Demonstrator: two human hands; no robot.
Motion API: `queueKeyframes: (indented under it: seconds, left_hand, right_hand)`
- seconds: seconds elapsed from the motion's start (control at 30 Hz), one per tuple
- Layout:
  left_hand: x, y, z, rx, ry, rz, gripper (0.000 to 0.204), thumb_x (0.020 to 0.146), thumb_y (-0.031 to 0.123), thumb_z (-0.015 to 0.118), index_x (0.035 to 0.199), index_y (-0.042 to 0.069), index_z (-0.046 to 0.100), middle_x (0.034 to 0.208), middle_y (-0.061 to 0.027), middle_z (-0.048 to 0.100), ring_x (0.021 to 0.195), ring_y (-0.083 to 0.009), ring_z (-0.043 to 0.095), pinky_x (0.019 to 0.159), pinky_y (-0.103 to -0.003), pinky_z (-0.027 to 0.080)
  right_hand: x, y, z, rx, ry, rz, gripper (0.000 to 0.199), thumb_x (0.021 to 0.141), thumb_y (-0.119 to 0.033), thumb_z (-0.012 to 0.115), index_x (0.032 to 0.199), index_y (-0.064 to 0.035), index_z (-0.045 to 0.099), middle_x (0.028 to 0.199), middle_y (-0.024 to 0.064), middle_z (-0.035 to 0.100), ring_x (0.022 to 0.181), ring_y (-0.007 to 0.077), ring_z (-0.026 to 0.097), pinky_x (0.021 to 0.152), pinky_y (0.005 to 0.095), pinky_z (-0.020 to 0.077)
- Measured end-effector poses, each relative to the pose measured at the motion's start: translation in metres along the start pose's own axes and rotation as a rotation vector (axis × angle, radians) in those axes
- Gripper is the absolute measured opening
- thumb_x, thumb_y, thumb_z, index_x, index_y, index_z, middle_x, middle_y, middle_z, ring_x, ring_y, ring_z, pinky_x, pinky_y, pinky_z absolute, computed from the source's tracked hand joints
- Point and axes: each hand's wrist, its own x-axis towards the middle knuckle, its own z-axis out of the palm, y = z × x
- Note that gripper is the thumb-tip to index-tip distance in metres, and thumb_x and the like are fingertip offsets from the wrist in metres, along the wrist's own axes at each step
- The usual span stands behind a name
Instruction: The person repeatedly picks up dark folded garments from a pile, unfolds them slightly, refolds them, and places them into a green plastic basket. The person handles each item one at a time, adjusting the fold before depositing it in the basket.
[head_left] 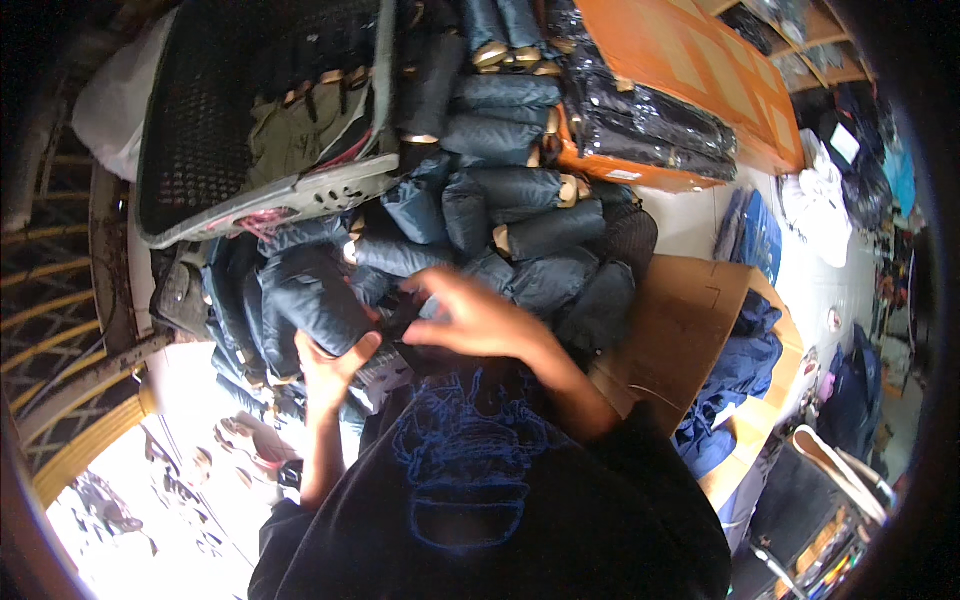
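My left hand (335, 368) grips the lower end of a dark blue rolled garment (315, 300), holding it against the heap. My right hand (475, 318) rests with fingers spread on a dark strap or band (397, 330) at the roll's side. Behind them lies a pile of dark blue rolled garments (505, 190), several with tan ends showing. My dark shirt with a blue print (460, 470) fills the lower middle.
A grey mesh crate (250, 195) with olive cloth leans at the upper left. An orange box (690, 70) carries black plastic-wrapped packs (640, 120). A brown cardboard sheet (680, 320) and blue clothes (740, 370) lie at right. A dark bag (810, 490) stands lower right.
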Motion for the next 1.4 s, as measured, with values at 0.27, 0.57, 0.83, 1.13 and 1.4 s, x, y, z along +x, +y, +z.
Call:
queueKeyframes:
  seconds: [0.27, 0.57, 0.83, 1.13, 1.4]
  left_hand:
    - [0.011, -0.033, -0.1, 1.184, 0.107, 0.069, 0.067, 0.06, 0.006, 0.078, 0.121, 0.004, 0.052, 0.109, -0.0153, 0.054, 0.105, -0.0362, 0.051, 0.09, -0.041, 0.044]
    - [0.045, 0.019, -0.084, 0.717, -0.198, 0.186, 0.043, 0.075, 0.012, 0.072, 0.114, 0.003, 0.058, 0.093, -0.0128, 0.061, 0.085, -0.024, 0.059, 0.076, -0.034, 0.048]
    - [0.234, 0.135, -0.044, 0.292, -0.332, 0.488, 0.021, 0.091, 0.02, 0.057, 0.099, 0.003, 0.065, 0.074, -0.0059, 0.063, 0.066, -0.0113, 0.06, 0.059, -0.025, 0.047]
    - [0.534, -0.034, 0.043, 0.979, -0.499, -0.178, 0.031, 0.089, 0.026, 0.056, 0.112, 0.005, 0.059, 0.096, -0.0233, 0.065, 0.088, -0.0287, 0.067, 0.074, -0.047, 0.051]
    - [0.574, -0.087, 0.127, 0.927, 0.252, -0.522, 0.055, 0.086, 0.046, 0.055, 0.127, 0.012, 0.044, 0.134, -0.0113, 0.041, 0.124, -0.0293, 0.032, 0.099, -0.049, 0.031]
  right_hand:
    - [-0.01, 0.084, -0.012, -0.883, 0.318, 0.334, 0.029, 0.069, -0.02, 0.078, 0.089, -0.0057, 0.061, 0.093, 0.0105, 0.057, 0.086, 0.0313, 0.054, 0.077, 0.0427, 0.0441]
    - [-0.014, 0.026, -0.099, -0.052, 0.276, 0.321, 0.023, 0.077, -0.004, 0.073, 0.081, -0.0022, 0.051, 0.073, -0.0027, 0.046, 0.073, 0.004, 0.044, 0.066, 0.0208, 0.0382]
    - [0.021, -0.056, -0.133, -0.632, 0.551, -0.072, 0.019, 0.072, -0.001, 0.071, 0.078, 0.0006, 0.053, 0.088, 0.0118, 0.055, 0.085, 0.0267, 0.053, 0.079, 0.034, 0.0413]
    - [0.044, 0.016, -0.124, -0.671, 0.523, 0.073, 0.024, 0.074, -0.002, 0.068, 0.097, 0.0008, 0.059, 0.115, 0.024, 0.051, 0.106, 0.0411, 0.05, 0.089, 0.0425, 0.0404]
    - [0.052, 0.023, -0.131, -0.518, 0.577, 0.219, 0.027, 0.073, 0.0, 0.065, 0.1, -0.0019, 0.059, 0.115, 0.0217, 0.052, 0.105, 0.041, 0.051, 0.085, 0.0422, 0.0419]
